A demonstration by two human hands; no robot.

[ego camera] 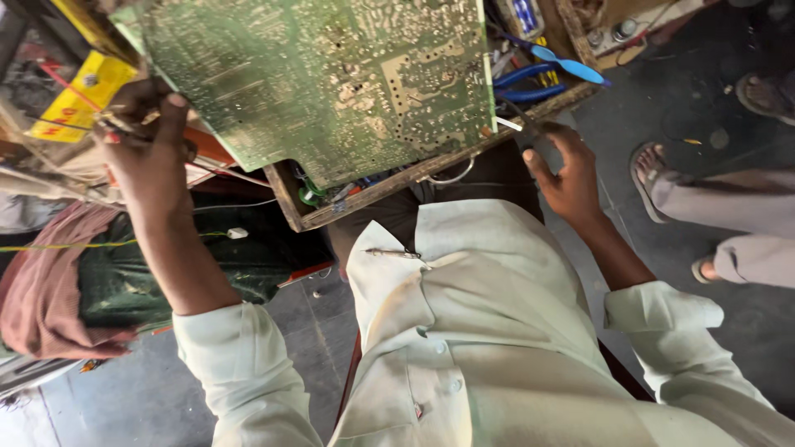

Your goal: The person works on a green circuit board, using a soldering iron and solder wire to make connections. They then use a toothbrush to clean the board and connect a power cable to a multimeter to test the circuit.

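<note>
A large green circuit board (pixel 331 83) fills the upper middle, solder side toward me, tilted over a wooden tray (pixel 373 189). My left hand (pixel 149 157) grips the board's left edge, thumb up against it. My right hand (pixel 567 178) is closed on a thin dark tool (pixel 520 124) whose light tip touches the board's lower right edge. Pale shirt sleeves cover both forearms.
Blue-handled pliers (pixel 546 70) lie in the tray beyond the board. A yellow box (pixel 79 95) sits at upper left, brown and green cloth (pixel 99 281) at left. Another person's sandalled feet (pixel 662 186) stand on the grey floor at right.
</note>
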